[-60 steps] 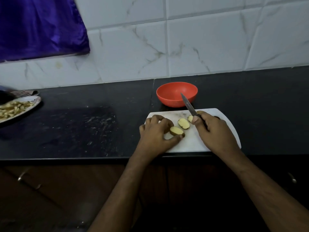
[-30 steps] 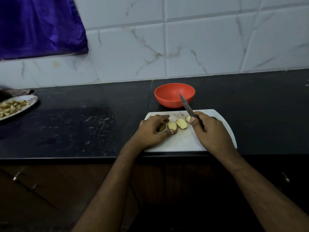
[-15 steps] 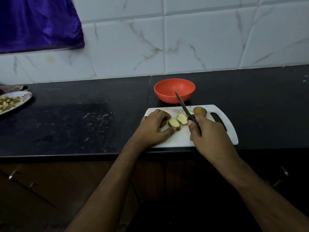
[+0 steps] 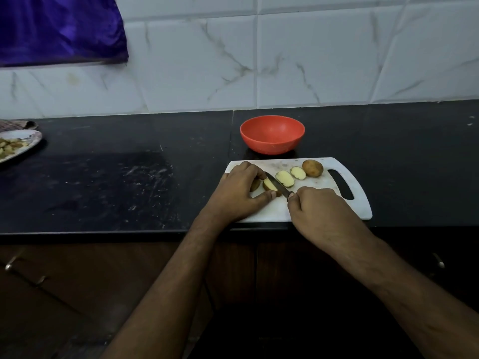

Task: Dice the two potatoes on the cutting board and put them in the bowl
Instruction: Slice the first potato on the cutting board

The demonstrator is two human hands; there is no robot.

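A white cutting board lies at the counter's front edge. My left hand holds a partly cut potato down on the board's left side. My right hand grips a knife, and the blade lies across that potato's cut end. Two loose slices rest to the right of the blade. A whole brown potato sits beyond them near the board's handle slot. The orange bowl stands just behind the board and looks empty.
A plate with cut food pieces sits at the counter's far left, with a cloth behind it. A purple cloth hangs on the tiled wall at the upper left. Dark cabinet fronts with handles run below the black counter.
The knife has come down from a raised, tilted position onto the potato under my left hand. My right hand shifted left and nearer. The whole potato is now uncovered.
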